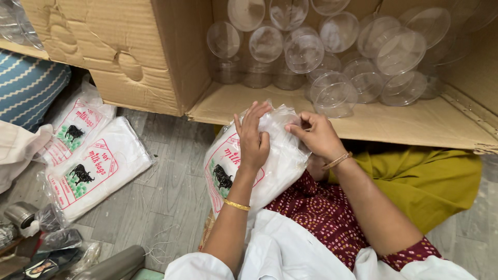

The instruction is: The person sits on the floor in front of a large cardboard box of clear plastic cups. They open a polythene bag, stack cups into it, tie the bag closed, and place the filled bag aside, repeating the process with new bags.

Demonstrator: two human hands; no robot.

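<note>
White sleeves and our two forearms sit closest to the lens, a gold bangle on each wrist.

Left hand (pixel 253 141): fingers spread flat, pressing on the front of a packet of white plastic bags (pixel 249 166); not clenched.

Right hand (pixel 317 136): fingertips pinching the packet's clear wrapper at its upper edge.

Packet of white plastic bags: held upright on our lap, over a maroon dotted garment (pixel 321 212), with a red-framed label and a black animal figure facing out.

Olive-yellow cloth (pixel 425 176): spread to the right of our lap.

Cardboard box (pixel 363 119): open on its side just beyond our hands, holding many clear round plastic containers (pixel 332 96) in loose stacks.

Two more bag packets (pixel 88 166): lying on the grey floor to the left, well apart from our hands.

Blue striped cushion (pixel 28 85): far left.

Steel vessels (pixel 21 213): lower left corner.
</note>
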